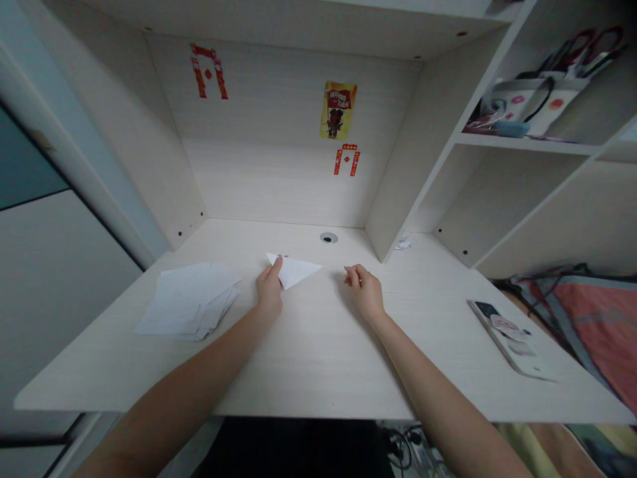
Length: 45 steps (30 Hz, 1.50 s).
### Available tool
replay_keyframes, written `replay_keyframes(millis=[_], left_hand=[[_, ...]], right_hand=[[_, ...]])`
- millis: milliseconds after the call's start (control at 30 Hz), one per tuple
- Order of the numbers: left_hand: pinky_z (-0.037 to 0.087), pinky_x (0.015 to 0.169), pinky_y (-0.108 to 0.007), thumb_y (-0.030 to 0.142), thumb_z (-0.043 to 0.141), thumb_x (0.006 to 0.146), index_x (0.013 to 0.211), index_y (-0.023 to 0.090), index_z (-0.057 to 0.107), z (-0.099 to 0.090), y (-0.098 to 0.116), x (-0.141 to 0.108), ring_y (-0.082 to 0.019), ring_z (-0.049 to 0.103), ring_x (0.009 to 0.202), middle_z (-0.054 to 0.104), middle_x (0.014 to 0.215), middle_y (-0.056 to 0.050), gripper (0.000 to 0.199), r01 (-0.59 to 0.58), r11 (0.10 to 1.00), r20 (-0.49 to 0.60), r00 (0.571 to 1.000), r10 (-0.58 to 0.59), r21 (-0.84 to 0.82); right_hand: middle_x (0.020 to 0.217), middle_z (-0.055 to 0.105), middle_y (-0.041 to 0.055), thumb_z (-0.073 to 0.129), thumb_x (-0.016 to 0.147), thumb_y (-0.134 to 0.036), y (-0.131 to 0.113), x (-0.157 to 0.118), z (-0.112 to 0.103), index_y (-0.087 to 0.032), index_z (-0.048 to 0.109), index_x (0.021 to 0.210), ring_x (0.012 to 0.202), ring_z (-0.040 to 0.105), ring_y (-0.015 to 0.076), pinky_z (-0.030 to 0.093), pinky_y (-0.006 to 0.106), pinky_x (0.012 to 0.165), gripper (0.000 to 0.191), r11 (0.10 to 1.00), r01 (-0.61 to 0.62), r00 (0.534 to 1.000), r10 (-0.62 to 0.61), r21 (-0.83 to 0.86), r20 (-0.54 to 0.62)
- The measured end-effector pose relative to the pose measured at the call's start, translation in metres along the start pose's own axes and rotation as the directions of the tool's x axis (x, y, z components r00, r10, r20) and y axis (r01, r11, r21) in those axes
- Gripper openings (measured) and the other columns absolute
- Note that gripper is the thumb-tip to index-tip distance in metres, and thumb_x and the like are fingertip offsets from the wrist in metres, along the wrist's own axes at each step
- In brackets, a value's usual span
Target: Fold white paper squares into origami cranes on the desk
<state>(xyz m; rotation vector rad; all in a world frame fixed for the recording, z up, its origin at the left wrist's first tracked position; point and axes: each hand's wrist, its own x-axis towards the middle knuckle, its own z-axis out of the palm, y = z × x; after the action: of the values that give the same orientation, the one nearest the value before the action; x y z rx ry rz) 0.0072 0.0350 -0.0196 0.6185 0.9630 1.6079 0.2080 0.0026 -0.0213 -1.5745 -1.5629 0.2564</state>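
Note:
My left hand (269,290) grips a folded white paper triangle (299,269) by its left side, thumb on top, just above the desk. One sharp corner of the triangle points right. A short gap to the right of that corner, my right hand (367,290) is loosely curled, its thumb and fingertips drawn together. I see nothing between those fingers, and they do not touch the paper. Left of my left hand lies an uneven stack of white paper sheets (182,299) on the pale desk (313,358).
A phone (510,338) lies at the desk's right side. A vertical divider (415,166) stands behind my right hand. On the upper right shelf sits a white holder (535,99) with scissors and pens. A round cable hole (329,238) is near the back panel.

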Motion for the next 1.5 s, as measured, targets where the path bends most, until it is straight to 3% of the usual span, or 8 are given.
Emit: replay_keyframes(millis=[233,333,433,667,1000,1200,1367,1500], left_hand=[[0.046,0.066,-0.028,0.048,0.070,0.064,0.096,0.010,0.068,0.001,-0.006,-0.007,-0.019,0.063,0.072,0.069,0.080,-0.008,0.050,-0.015,0.994,0.139,0.990,0.000,0.105],[0.045,0.064,-0.026,0.048,0.068,0.066,0.099,0.009,0.068,0.002,-0.007,-0.009,-0.018,0.062,0.073,0.069,0.084,-0.010,0.051,-0.033,0.991,0.177,0.984,0.009,0.133],[0.045,0.063,-0.025,0.048,0.064,0.069,0.099,0.009,0.068,0.002,-0.006,-0.011,-0.017,0.061,0.072,0.069,0.086,-0.009,0.049,-0.062,0.983,0.233,0.972,0.020,0.175],[0.043,0.063,-0.025,0.044,0.060,0.075,0.087,0.010,0.069,0.005,-0.006,-0.018,-0.015,0.056,0.066,0.065,0.073,-0.004,0.038,-0.158,0.948,0.412,0.911,0.032,0.275],[0.044,0.056,-0.022,0.051,0.058,0.075,0.109,0.015,0.058,0.008,0.000,-0.023,-0.017,0.060,0.076,0.065,0.096,-0.008,0.050,-0.014,0.968,0.445,0.890,-0.103,0.252],[0.047,0.064,-0.024,0.040,0.063,0.074,0.104,0.016,0.057,0.010,0.003,-0.028,-0.017,0.062,0.079,0.066,0.096,-0.007,0.039,-0.014,0.969,0.492,0.863,-0.113,0.246],[0.049,0.070,-0.028,0.029,0.068,0.069,0.099,0.014,0.057,0.010,-0.005,-0.025,-0.018,0.065,0.079,0.069,0.093,-0.008,0.035,-0.061,0.967,0.512,0.856,-0.076,0.246],[0.050,0.077,-0.032,0.027,0.067,0.070,0.101,0.013,0.059,0.008,-0.010,-0.023,-0.021,0.066,0.083,0.069,0.099,-0.010,0.035,-0.083,0.963,0.552,0.830,-0.075,0.256]], right_hand=[[0.098,0.063,0.0084,0.043,0.088,-0.040,-0.018,-0.008,0.000,-0.021,0.055,0.114,0.082,0.058,0.0196,0.045,0.032,0.072,0.034,0.968,0.198,0.980,-0.201,0.152,0.007],[0.118,0.057,0.0096,0.059,0.080,-0.038,-0.025,-0.014,0.001,-0.025,0.048,0.125,0.105,0.053,0.0241,0.044,0.039,0.089,0.048,0.898,0.411,0.899,-0.427,0.156,0.094],[0.124,0.055,0.0082,0.063,0.078,-0.036,-0.025,-0.016,0.004,-0.027,0.045,0.129,0.115,0.049,0.0248,0.040,0.042,0.097,0.054,0.856,0.495,0.849,-0.513,0.146,0.129],[0.113,0.065,0.0047,0.061,0.080,-0.036,-0.017,-0.015,0.006,-0.028,0.056,0.119,0.104,0.059,0.0221,0.046,0.038,0.091,0.040,0.899,0.414,0.897,-0.430,0.147,0.103],[0.113,0.066,0.0036,0.044,0.090,-0.032,-0.019,-0.016,0.005,-0.026,0.059,0.115,0.097,0.064,0.0200,0.048,0.032,0.084,0.030,0.925,0.356,0.919,-0.373,0.134,0.130],[0.076,0.068,0.0042,0.038,0.091,-0.034,-0.021,-0.017,0.002,-0.020,0.063,0.093,0.062,0.061,0.0168,0.043,0.026,0.061,0.028,0.965,0.262,0.962,-0.262,0.007,0.073],[0.082,0.065,0.0011,0.047,0.084,-0.033,-0.022,-0.016,0.003,-0.021,0.057,0.092,0.071,0.058,0.0152,0.041,0.023,0.064,0.018,0.971,0.167,0.985,-0.171,0.174,0.009],[0.065,0.056,-0.0018,0.048,0.083,-0.042,-0.020,-0.013,0.008,-0.019,0.059,0.078,0.060,0.048,0.0130,0.036,0.023,0.056,0.026,0.954,0.044,0.998,-0.054,0.296,0.024]])
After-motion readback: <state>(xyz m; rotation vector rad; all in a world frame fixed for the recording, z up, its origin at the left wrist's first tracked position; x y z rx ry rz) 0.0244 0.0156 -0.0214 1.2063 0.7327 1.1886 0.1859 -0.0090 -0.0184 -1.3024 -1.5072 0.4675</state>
